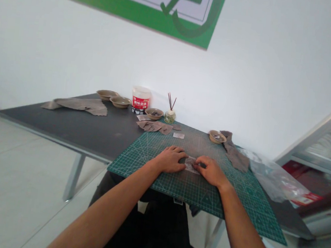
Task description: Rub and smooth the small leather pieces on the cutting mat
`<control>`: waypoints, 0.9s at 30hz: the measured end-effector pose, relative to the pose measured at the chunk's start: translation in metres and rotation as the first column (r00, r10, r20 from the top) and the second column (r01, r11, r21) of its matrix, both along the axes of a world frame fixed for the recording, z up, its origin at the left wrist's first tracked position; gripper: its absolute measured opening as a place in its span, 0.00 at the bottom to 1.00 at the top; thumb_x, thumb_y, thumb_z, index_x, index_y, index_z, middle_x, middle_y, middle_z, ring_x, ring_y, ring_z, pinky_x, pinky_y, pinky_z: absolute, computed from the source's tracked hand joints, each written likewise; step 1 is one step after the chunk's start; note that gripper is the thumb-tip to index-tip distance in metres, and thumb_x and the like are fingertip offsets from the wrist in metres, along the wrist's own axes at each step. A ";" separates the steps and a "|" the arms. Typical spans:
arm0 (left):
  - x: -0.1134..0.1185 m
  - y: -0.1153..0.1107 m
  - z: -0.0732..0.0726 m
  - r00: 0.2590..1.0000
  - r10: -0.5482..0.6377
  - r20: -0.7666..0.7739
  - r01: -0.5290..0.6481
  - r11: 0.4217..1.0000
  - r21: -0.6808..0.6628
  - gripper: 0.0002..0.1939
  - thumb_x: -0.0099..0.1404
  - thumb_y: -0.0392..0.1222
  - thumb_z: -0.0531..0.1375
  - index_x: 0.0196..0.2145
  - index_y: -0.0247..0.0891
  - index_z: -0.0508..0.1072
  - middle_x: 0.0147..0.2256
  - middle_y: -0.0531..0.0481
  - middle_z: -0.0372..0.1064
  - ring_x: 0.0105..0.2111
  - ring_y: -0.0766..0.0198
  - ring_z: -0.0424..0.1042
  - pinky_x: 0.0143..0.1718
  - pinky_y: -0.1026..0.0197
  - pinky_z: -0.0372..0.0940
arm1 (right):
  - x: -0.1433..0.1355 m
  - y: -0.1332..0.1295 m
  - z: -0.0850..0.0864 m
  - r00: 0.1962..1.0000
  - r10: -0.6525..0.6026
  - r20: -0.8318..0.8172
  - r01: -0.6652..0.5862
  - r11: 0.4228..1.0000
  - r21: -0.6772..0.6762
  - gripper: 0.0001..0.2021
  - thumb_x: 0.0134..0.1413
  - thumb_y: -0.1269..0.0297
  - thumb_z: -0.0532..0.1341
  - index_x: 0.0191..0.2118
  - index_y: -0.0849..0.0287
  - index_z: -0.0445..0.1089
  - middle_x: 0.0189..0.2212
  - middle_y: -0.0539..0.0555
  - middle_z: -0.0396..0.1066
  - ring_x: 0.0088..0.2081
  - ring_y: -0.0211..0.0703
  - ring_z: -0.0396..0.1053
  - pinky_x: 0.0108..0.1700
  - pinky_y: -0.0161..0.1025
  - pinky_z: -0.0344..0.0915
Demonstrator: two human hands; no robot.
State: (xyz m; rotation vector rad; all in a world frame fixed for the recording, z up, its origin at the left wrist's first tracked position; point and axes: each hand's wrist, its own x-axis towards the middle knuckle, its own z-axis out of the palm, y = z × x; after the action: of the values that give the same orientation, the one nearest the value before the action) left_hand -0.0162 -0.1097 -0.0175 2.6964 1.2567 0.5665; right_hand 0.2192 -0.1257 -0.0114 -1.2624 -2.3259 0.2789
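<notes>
On the green cutting mat (138, 152) lies a small pale rectangular piece (189, 167) with a greyish, mottled surface. My left hand (171, 159) rests palm down at its left edge, fingers spread and thumb tip at the piece. From the right, my right hand (210, 170) bends its fingers together over the piece, pinching at a small dark spot too small to name. Beyond the hands, another small pale rectangle (178, 135) lies flat on the mat.
Crumpled brown cloths lie at the mat's back edge (155, 127), at right (236, 155) and far left (81, 105). Small bowls (154, 114) (217, 137) hold little pieces. A red-labelled tub (141, 99), a reed diffuser (170, 116) and a clear plastic bag (278, 179) stand around.
</notes>
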 end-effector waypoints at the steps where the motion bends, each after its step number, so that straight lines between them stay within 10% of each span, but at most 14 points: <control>1: 0.000 0.000 0.000 1.000 -0.001 -0.001 0.001 1.000 0.000 0.24 0.61 0.53 0.57 0.55 0.52 0.68 0.58 0.51 0.61 0.59 0.48 0.57 0.59 0.45 0.53 | -0.001 -0.002 0.000 1.000 0.021 -0.004 -0.021 1.000 -0.003 0.08 0.58 0.58 0.61 0.37 0.56 0.73 0.38 0.51 0.73 0.42 0.39 0.68 0.50 0.38 0.59; 10: 0.000 0.000 0.001 1.000 -0.003 -0.007 0.003 1.000 -0.002 0.24 0.61 0.54 0.57 0.55 0.53 0.68 0.58 0.51 0.61 0.58 0.48 0.58 0.58 0.45 0.53 | -0.006 0.009 -0.002 0.983 -0.182 0.029 0.178 0.978 0.113 0.07 0.59 0.61 0.60 0.38 0.56 0.74 0.38 0.54 0.73 0.44 0.44 0.67 0.52 0.44 0.56; 16: 0.001 -0.001 0.001 1.000 0.007 -0.008 -0.007 1.000 -0.009 0.25 0.61 0.54 0.58 0.56 0.53 0.67 0.58 0.51 0.61 0.59 0.48 0.56 0.58 0.45 0.53 | -0.002 -0.002 -0.002 0.999 0.029 0.017 -0.030 0.999 0.023 0.08 0.59 0.58 0.60 0.38 0.55 0.73 0.39 0.51 0.73 0.42 0.39 0.68 0.50 0.39 0.58; 23: 0.001 0.001 0.000 1.000 0.004 -0.010 -0.004 1.000 0.003 0.24 0.61 0.54 0.57 0.55 0.52 0.68 0.58 0.51 0.61 0.58 0.48 0.57 0.59 0.45 0.53 | -0.012 0.009 0.002 0.983 -0.173 0.056 0.167 0.981 0.095 0.07 0.59 0.60 0.60 0.37 0.55 0.74 0.38 0.53 0.74 0.44 0.43 0.67 0.52 0.43 0.55; 27: 0.001 0.001 -0.001 1.000 -0.002 -0.009 0.002 1.000 0.016 0.25 0.61 0.54 0.57 0.55 0.52 0.67 0.58 0.50 0.61 0.58 0.48 0.58 0.58 0.45 0.54 | 0.002 -0.001 0.003 0.999 -0.014 0.032 0.014 1.000 0.011 0.08 0.58 0.58 0.60 0.37 0.55 0.73 0.39 0.51 0.74 0.43 0.40 0.68 0.51 0.40 0.57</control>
State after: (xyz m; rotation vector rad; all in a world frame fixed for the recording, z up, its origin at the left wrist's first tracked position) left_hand -0.0154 -0.1088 -0.0187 2.7159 1.2564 0.5667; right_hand 0.2208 -0.1263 -0.0083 -1.2868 -2.3416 0.2426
